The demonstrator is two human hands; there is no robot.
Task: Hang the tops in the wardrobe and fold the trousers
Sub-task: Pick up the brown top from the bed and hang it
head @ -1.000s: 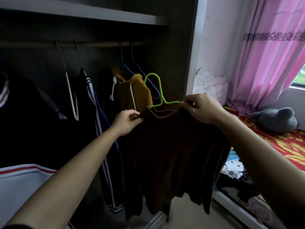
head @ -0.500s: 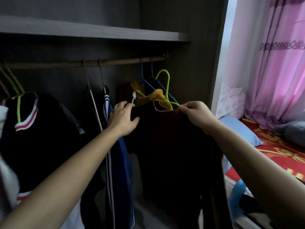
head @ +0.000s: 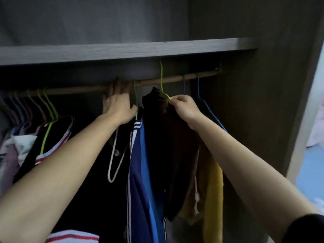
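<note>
A dark brown top (head: 177, 146) hangs on a green hanger (head: 161, 79) whose hook rises in front of the wooden wardrobe rail (head: 175, 80). My right hand (head: 184, 107) pinches the hanger's shoulder wire at the top's collar. My left hand (head: 119, 106) reaches up to the rail and presses against the hangers there, beside the hanger of a blue striped jacket (head: 142, 172). Whether the green hook sits over the rail cannot be told.
A yellow top (head: 213, 190) on a blue hanger hangs right of the brown one. An empty white hanger (head: 114, 160), a black top with red-white trim (head: 54, 137) and several more hangers fill the left. A grey shelf (head: 122, 50) runs just above the rail; the wardrobe side wall (head: 263, 120) stands right.
Both hands rose towards the rail. My right hand lifted the brown top and green hanger up to rail height; my left hand left the top and went to the hangers on the rail.
</note>
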